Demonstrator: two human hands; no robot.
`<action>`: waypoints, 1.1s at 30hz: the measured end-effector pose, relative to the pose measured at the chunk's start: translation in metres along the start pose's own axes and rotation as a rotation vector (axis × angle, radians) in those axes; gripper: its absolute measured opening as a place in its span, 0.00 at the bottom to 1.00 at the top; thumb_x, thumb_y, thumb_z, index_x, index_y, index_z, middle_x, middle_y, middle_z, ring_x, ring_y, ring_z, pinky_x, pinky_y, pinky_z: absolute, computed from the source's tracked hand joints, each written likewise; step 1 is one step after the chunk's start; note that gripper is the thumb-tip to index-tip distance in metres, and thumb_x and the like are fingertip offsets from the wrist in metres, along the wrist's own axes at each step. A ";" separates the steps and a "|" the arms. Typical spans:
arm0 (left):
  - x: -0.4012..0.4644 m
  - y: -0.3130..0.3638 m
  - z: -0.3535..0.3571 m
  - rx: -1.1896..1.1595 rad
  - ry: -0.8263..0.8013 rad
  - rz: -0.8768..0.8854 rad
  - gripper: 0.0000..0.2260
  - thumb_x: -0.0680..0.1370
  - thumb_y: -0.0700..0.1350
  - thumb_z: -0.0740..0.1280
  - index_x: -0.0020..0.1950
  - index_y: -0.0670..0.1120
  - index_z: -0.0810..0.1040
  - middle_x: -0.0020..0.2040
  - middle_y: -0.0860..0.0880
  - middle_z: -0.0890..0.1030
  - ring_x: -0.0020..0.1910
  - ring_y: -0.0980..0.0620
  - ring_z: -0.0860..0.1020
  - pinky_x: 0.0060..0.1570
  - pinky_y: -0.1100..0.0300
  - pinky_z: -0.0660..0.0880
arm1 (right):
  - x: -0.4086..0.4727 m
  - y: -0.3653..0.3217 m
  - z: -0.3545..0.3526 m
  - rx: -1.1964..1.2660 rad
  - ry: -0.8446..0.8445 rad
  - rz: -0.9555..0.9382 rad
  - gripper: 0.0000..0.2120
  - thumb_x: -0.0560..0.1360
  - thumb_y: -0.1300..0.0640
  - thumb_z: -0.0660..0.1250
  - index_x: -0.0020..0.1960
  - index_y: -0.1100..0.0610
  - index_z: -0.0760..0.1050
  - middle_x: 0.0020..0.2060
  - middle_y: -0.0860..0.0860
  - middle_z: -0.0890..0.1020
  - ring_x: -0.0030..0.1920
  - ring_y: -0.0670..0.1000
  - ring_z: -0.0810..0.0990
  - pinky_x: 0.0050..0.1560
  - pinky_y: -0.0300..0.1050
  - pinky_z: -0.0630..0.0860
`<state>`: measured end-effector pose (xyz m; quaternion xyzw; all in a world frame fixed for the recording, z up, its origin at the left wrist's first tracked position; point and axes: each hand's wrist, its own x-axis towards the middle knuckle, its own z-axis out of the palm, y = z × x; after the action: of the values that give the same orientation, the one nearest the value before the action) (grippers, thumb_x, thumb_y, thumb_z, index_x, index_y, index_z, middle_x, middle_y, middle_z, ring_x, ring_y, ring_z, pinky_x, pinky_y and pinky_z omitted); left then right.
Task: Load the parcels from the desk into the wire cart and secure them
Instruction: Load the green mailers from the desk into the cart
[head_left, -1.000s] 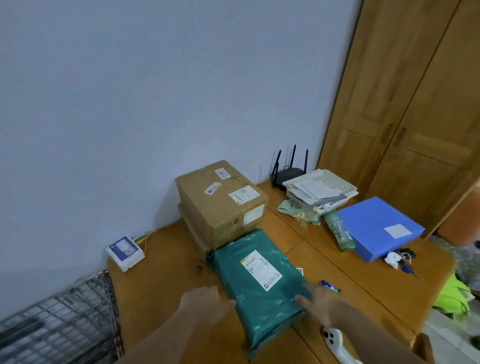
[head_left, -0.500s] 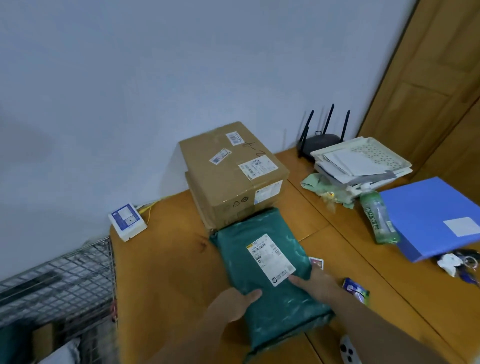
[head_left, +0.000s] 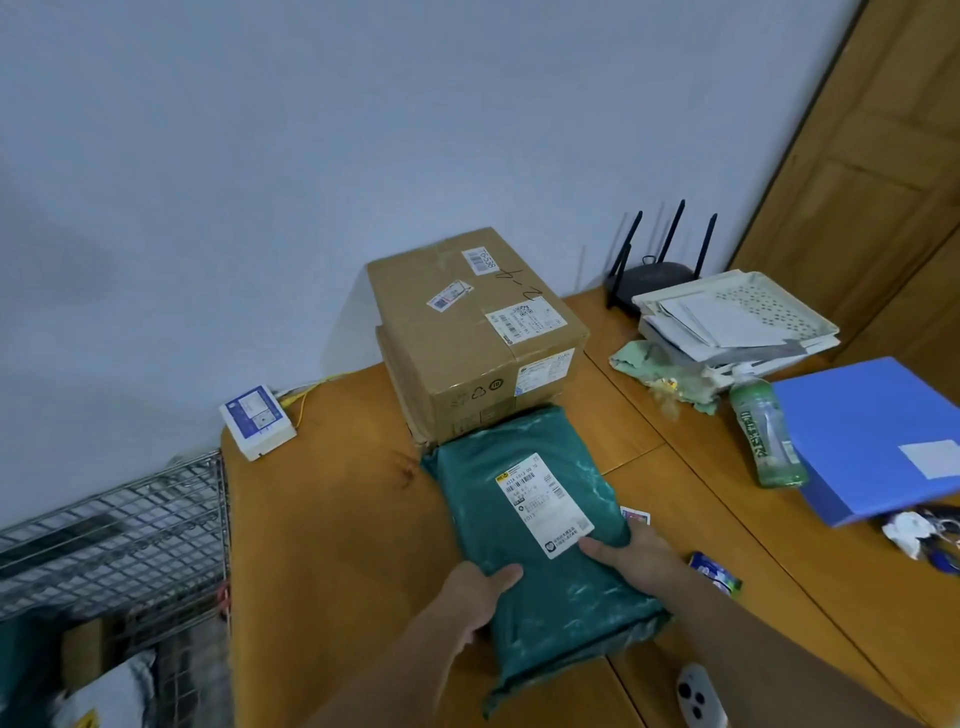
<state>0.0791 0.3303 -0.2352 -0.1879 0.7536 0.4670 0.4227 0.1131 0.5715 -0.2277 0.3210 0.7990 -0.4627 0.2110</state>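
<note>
While both hands clasp it, the green parcel (head_left: 540, 525) lies flat on the counter (head_left: 332, 519), its long axis running from the near edge away toward the wall and leaning slightly left at the far end. Its white label (head_left: 545, 504) faces up, and its far short end touches the foot of the cardboard box (head_left: 478, 332), which sits on a second, flatter box. The left hand (head_left: 475, 592) grips the parcel's left long edge, thumb laid over the top; the right hand (head_left: 639, 561) holds the right long edge, thumb resting by the label's near corner. The remaining fingers are hidden below the wrapping, so probably curled under it. The parcel's near end hangs a little past the counter's front edge. The wire cart (head_left: 114, 551) stands at the counter's left end, lower down, with blurred items inside. A bottle (head_left: 766, 431) lies beside a blue folder (head_left: 872, 426) at the right, well apart from the parcel.
</note>
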 end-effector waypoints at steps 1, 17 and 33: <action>-0.003 -0.001 -0.001 -0.057 -0.011 0.008 0.25 0.77 0.57 0.73 0.66 0.44 0.73 0.62 0.48 0.79 0.59 0.45 0.78 0.60 0.48 0.75 | -0.006 -0.001 0.002 0.001 0.017 -0.008 0.39 0.66 0.36 0.77 0.69 0.54 0.69 0.59 0.53 0.80 0.56 0.54 0.79 0.59 0.51 0.77; -0.152 0.037 -0.083 0.097 -0.052 0.364 0.30 0.73 0.59 0.76 0.67 0.42 0.76 0.63 0.46 0.82 0.57 0.46 0.82 0.57 0.51 0.81 | -0.178 -0.082 -0.036 -0.138 0.298 -0.222 0.38 0.57 0.27 0.75 0.56 0.51 0.80 0.43 0.45 0.83 0.43 0.46 0.82 0.42 0.40 0.78; -0.332 0.060 -0.262 0.323 0.565 0.709 0.32 0.61 0.82 0.61 0.40 0.54 0.78 0.40 0.54 0.84 0.39 0.50 0.84 0.43 0.55 0.81 | -0.336 -0.263 0.015 -0.108 0.413 -0.569 0.33 0.53 0.23 0.71 0.40 0.51 0.76 0.37 0.49 0.84 0.38 0.51 0.83 0.40 0.48 0.82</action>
<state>0.1076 0.0970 0.1214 0.0295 0.9195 0.3898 0.0399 0.1641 0.3550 0.1371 0.1608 0.9055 -0.3854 -0.0759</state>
